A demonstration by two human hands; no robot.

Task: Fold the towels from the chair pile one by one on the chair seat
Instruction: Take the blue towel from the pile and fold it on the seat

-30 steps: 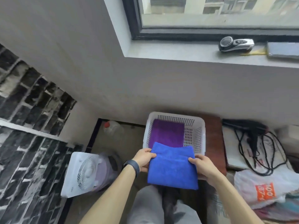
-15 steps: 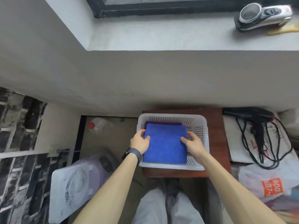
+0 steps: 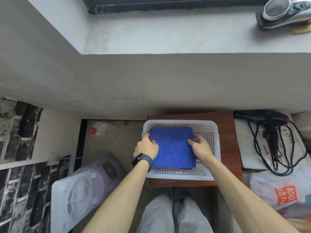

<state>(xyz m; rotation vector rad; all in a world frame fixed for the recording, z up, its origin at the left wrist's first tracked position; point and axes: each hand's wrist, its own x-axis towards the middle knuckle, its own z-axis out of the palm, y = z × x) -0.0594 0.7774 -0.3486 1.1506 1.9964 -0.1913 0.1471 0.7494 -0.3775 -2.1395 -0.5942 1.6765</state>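
A folded blue towel (image 3: 173,147) lies flat inside a white perforated basket (image 3: 208,176), which stands on a dark brown wooden seat (image 3: 227,148). A thin purple edge of another towel (image 3: 188,169) shows under its near side. My left hand (image 3: 147,147) grips the towel's left edge, thumb on top. My right hand (image 3: 200,147) grips the right edge the same way, its fingers tucked down beside the basket wall.
A white fan (image 3: 75,199) lies on the floor at the left, near a clear bottle with a red cap (image 3: 101,132). A black hair dryer (image 3: 265,121) with its cord and a plastic bag (image 3: 279,194) lie at the right. An electric shaver (image 3: 284,12) lies on the window sill.
Both hands carried the blue towel forward from above my lap and lowered it into the basket, onto the purple towel. The camera tilted down.
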